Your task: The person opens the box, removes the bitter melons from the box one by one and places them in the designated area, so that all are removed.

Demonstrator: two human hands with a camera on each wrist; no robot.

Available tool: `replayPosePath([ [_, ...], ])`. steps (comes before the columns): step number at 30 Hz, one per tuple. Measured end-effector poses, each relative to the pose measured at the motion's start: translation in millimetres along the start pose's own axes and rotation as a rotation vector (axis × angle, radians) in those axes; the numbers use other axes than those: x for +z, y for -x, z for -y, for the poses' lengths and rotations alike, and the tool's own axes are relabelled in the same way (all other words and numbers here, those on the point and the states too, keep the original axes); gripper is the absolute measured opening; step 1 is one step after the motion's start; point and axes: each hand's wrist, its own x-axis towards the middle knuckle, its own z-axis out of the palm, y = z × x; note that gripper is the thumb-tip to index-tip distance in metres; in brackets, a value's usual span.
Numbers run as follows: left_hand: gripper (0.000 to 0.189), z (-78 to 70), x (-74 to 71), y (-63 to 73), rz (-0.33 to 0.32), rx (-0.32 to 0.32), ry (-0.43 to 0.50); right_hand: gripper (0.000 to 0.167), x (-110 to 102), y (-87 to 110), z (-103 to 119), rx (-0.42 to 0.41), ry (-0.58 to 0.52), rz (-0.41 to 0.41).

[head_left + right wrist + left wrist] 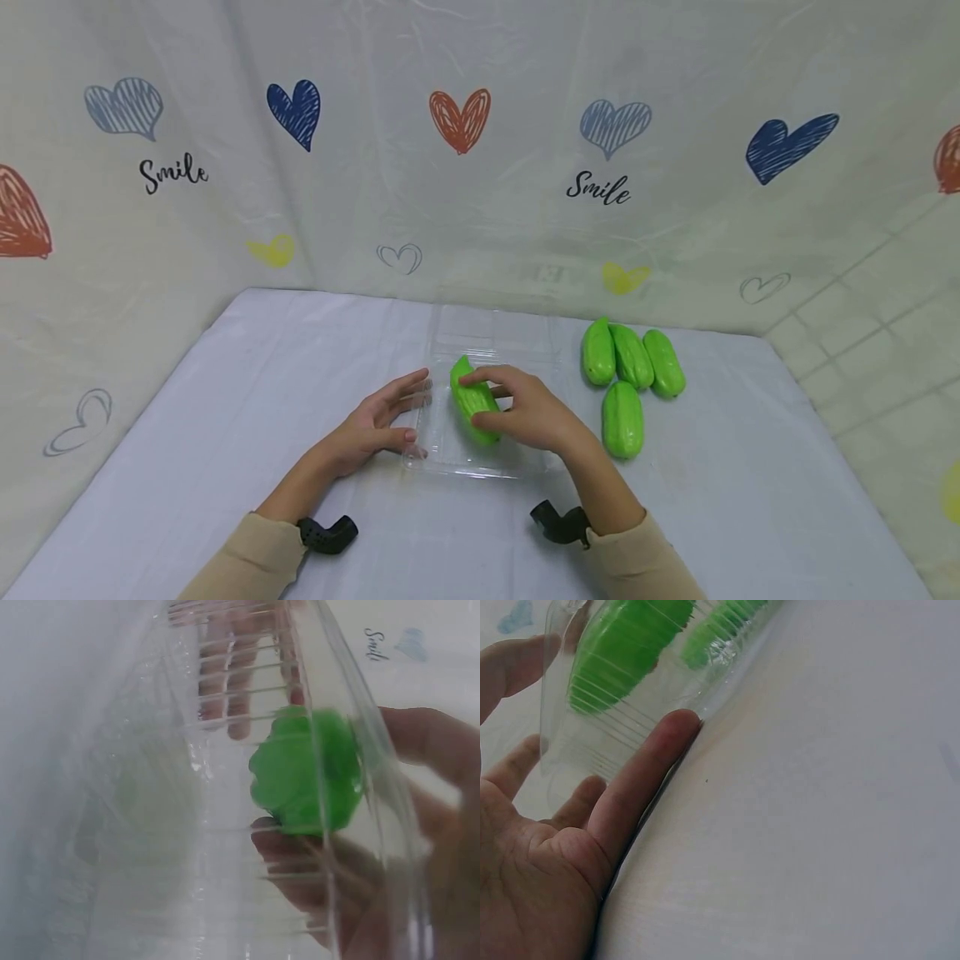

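Observation:
A clear plastic clamshell box (450,462) lies on the table, its lid (491,329) folded back at the far side. My right hand (532,412) holds a bright green ridged gourd (471,400) between thumb and fingers, inside the box. Through the box wall in the right wrist view, the gourd's rounded end (307,772) shows between the fingers. My left hand (378,425) rests against the box's left side, its fingers mostly straight. In the left wrist view a second green patch (716,634) shows through the plastic; whether it is a reflection I cannot tell.
Several more green gourds (632,357) lie in a group right of the box, one (622,421) nearer than the others. A white cloth (735,467) covers the table. Behind it hangs a curtain (525,225) printed with hearts. Each wrist wears a black device (328,535).

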Motion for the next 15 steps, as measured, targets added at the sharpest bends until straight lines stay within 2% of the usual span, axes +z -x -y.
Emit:
replayPosePath([
  [15,0.088,-0.9,0.6,0.0,-0.017,-0.012,-0.014,0.048,-15,4.2,-2,0.013,0.002,-0.05],
])
